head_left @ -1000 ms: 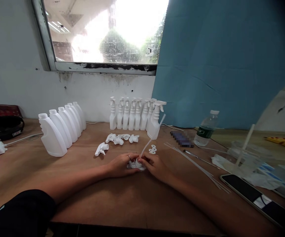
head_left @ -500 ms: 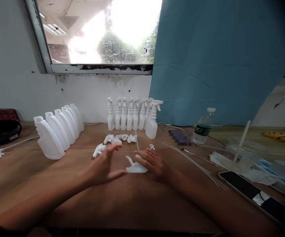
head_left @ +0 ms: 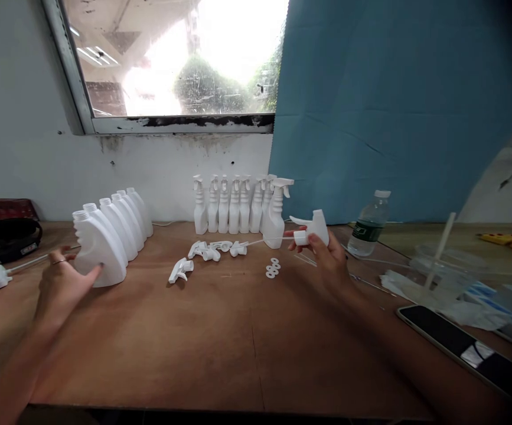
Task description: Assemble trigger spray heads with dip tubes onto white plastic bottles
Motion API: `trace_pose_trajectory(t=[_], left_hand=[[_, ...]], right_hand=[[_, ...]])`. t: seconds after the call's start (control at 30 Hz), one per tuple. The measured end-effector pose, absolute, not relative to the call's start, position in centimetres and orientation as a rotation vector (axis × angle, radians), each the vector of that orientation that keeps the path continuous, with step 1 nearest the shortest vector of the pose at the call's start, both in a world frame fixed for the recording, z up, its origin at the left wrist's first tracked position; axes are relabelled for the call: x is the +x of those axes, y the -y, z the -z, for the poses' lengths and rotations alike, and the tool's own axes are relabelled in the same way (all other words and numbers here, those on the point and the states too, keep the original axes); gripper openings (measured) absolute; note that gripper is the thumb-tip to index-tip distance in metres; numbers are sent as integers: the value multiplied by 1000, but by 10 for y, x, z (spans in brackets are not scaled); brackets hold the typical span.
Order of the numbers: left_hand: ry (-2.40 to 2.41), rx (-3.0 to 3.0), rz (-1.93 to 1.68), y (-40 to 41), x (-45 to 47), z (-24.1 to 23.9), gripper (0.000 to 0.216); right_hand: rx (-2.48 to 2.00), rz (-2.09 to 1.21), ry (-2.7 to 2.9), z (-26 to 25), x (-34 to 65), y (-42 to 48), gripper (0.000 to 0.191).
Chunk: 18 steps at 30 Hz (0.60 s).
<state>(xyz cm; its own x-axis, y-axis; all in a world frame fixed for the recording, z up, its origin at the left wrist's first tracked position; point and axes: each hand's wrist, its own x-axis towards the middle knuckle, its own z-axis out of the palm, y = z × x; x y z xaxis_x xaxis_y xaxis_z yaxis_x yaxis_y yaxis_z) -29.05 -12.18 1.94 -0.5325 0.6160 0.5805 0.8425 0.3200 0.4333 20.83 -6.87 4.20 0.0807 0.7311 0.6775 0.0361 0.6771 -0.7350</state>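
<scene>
The right hand [head_left: 332, 262] now pinches a spray head [head_left: 319, 228], raised toward the surface's [head_left: 185, 354] far edge, rightward. The left hand [head_left: 63, 286] has moved leftward, spread around the front bottle [head_left: 103, 254], grip unclear; both parts are now engaged.

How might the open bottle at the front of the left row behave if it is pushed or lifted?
The front bottle is probably light for its size: its white plastic looks translucent, and no liquid shows. It may tip if pushed near its open neck, since it stands tall and upright. Its smooth, curved side could be slippery.
</scene>
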Motion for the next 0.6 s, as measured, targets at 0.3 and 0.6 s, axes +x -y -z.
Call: trace_pose_trajectory(t=[0.3, 0.6], left_hand=[[2099, -1882, 822, 128, -224, -35, 58], [1575, -2327, 1033, 137, -177, -57, 41]], right_hand=[[-725, -940, 1185, -41, 227, 52, 31], [-657, -1170, 1047, -41, 237, 43, 24]])
